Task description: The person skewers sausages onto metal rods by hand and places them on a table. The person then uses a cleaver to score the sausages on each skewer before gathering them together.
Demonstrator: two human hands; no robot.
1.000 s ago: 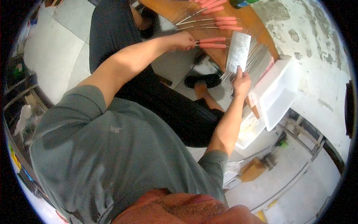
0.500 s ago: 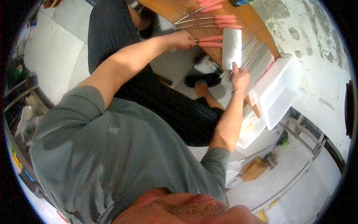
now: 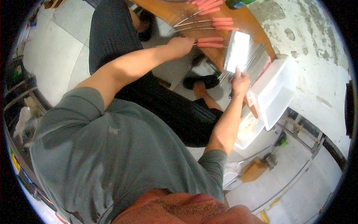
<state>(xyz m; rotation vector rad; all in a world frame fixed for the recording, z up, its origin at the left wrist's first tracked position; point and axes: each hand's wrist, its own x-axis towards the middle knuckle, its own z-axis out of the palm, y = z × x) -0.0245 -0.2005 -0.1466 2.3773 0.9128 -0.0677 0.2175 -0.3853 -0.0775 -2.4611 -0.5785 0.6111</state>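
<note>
My left hand is closed around the thin sticks of two pink skewered sausages, which point right over the wooden board's edge. In my right hand is a cleaver, its broad rectangular blade shining white and slightly tilted. The blade stands just right of the sausage tips, apart from them. Most of the cleaver's handle is hidden by my fingers. Under and right of the blade lies a pile of thin skewers. More skewered sausages rest on the board above the held pair.
The curved wooden board spans the top, with a green object at its far edge. A white plastic bin stands tilted at the right, above another white container with pale contents. A stained wall closes off the right side.
The cleaver has shifted right and tilted, uncovering the tips of the held sausages. My right hand has moved slightly down and right. My left hand keeps its hold on the sausage sticks.
</note>
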